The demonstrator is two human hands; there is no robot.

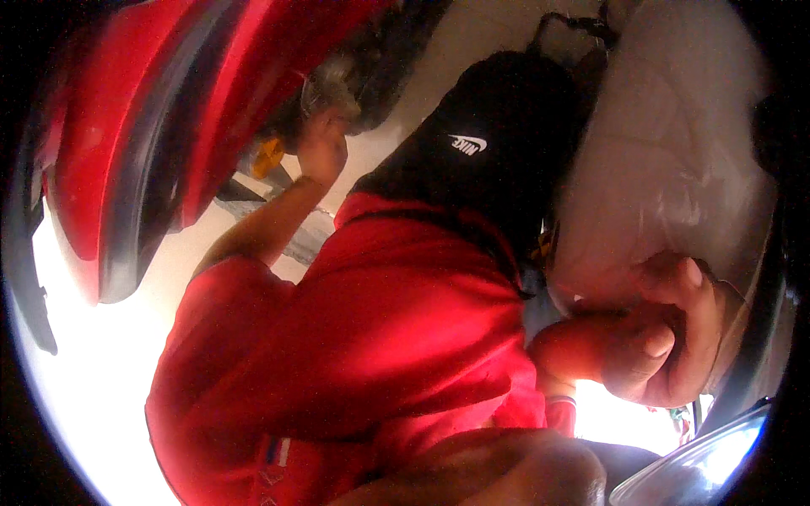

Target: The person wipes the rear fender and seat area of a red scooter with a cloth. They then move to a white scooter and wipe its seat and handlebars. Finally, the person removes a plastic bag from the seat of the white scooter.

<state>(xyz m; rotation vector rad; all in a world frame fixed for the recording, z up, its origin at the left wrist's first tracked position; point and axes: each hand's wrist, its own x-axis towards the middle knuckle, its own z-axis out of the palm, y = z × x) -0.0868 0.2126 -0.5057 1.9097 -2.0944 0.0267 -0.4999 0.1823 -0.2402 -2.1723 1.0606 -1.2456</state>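
Observation:
My left hand [323, 148], at the end of a bent bare arm, is small, dim and blurred. Its fingers curl at a pale greyish thing [329, 88] beside a red-and-black curved panel [207, 110]; I cannot make out what that thing is. Close to the camera on the right is my right hand [662, 354]. Its fingers are loosely bent, with the thumb apart from a raised fingertip, and nothing shows between them. Just behind it stands a large, smooth beige-grey surface [666, 143] with a glossy sheen; whether the hand touches it, I cannot tell.
My red shirt and black legwear fill the middle. A yellow part [268, 158] sits under the red panel. At the lower right is a glossy, glass-like piece [692, 464]. Pale floor [472, 38] shows between the two sides. Strong glare washes out the lower left.

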